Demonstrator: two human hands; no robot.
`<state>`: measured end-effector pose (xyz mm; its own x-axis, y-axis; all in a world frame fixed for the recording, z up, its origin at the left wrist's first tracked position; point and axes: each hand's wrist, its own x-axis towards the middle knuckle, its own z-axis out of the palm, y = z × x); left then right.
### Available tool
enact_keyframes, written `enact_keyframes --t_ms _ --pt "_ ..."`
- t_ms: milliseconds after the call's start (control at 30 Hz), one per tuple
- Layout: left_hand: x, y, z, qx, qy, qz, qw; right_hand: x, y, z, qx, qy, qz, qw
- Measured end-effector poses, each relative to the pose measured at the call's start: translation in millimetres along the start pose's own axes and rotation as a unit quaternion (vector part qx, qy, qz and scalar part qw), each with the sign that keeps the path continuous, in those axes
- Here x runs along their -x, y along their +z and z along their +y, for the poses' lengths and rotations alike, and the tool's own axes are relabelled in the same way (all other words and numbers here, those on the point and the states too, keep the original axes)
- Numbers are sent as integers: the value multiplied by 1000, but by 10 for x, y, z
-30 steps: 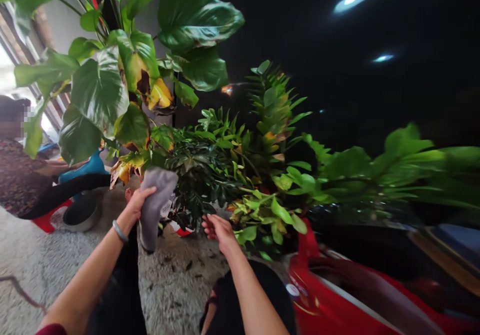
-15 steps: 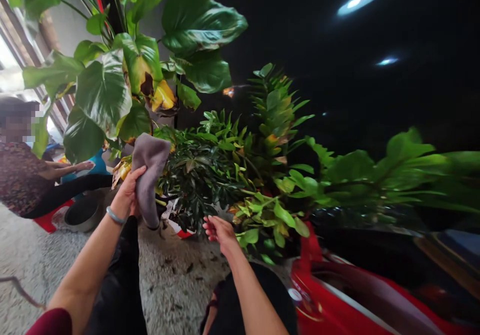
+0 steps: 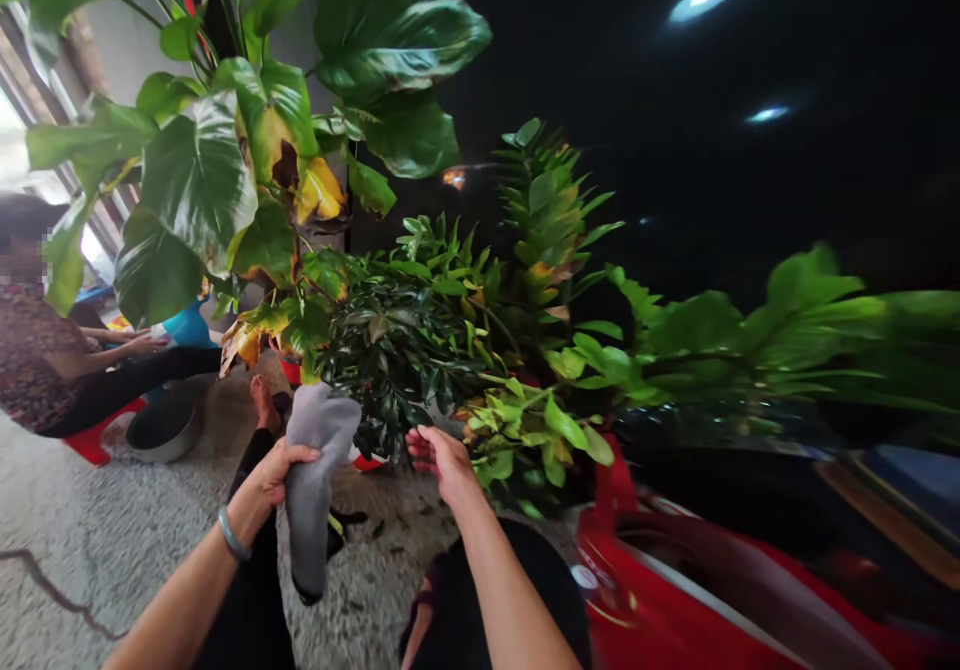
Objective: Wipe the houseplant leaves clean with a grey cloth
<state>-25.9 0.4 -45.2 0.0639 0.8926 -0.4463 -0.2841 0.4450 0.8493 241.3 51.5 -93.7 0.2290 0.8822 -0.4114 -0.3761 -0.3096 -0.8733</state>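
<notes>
A soft grey sock-shaped cloth piece, with a dark edge at its lower end, hangs in front of me. My left hand, with a pale bangle on the wrist, pinches its side between thumb and fingers; some of those fingers are hidden behind the cloth. To the right, my right hand is held up with nothing in it. Its fingers are loosely stretched, close to the leaves of the potted plants and apart from the cloth.
A red bag stands at my right. Large-leaved foliage rises at the left, before a dark glossy wall. Another person sits at the far left beside a dark basin. Dry bits litter the concrete floor.
My left hand has lowered the grey cloth piece and brought it slightly right, uncovering a red pot and a bare foot behind. My right hand's fingers have uncurled somewhat.
</notes>
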Motion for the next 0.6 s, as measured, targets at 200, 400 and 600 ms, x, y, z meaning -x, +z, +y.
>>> enact_keyframes --t_ms 200,400,600 --pt "144 4 306 -18 36 16 999 -23 11 48 28 -10 -8 1000" --pt "81 336 1178 -2 191 11 981 -36 35 63 59 -14 -13 998" --pt "-310 519 1200 3 174 19 985 -27 45 45 53 -14 -15 998"
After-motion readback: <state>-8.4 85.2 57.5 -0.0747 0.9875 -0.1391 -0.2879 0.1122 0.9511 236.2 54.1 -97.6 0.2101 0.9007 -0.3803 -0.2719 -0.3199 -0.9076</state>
